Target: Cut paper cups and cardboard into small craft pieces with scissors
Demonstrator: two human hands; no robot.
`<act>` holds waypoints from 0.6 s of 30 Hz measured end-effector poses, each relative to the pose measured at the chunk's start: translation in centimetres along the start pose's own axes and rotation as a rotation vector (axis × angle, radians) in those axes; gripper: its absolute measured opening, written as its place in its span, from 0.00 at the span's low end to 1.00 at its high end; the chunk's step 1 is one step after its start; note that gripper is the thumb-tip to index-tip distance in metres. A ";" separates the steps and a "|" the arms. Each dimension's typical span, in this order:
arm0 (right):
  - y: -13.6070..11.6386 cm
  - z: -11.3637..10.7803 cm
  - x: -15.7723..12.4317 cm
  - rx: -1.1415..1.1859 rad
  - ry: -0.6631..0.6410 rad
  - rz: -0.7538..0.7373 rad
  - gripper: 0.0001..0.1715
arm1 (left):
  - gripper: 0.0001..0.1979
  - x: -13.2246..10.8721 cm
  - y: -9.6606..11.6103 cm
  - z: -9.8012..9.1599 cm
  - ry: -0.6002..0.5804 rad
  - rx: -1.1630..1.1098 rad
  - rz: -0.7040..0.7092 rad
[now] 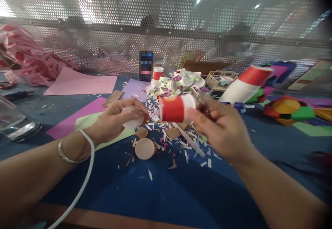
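Both forearms (28, 184) angle forward and inward, left grip (112, 118) curled, right grip (224, 128) clasped.

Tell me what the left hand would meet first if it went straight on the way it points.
Most likely the red-and-white cup in the right hand, which appears straight ahead of the left hand, though depth is unclear.

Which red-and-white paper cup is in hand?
The paper cup held sideways in the right hand; no hand touches the upright cup beside the phone or the leaning cup stack at far right.
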State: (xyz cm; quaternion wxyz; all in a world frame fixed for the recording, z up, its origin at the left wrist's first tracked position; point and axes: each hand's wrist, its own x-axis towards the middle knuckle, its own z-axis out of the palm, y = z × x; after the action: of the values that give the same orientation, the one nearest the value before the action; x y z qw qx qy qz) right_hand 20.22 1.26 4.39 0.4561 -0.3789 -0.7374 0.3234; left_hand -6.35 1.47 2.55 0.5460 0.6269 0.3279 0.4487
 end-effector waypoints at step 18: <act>3.4 0.2 1.5 0.509 -0.122 0.505 0.15 | 0.05 0.7 -0.7 0.6 0.322 -0.228 -0.242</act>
State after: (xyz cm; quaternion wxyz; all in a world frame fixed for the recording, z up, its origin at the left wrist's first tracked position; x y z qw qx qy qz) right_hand 20.44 4.16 2.16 0.3968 -0.4035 -0.5423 0.6210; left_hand -5.47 2.03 2.00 0.6038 0.4375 0.4307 0.5084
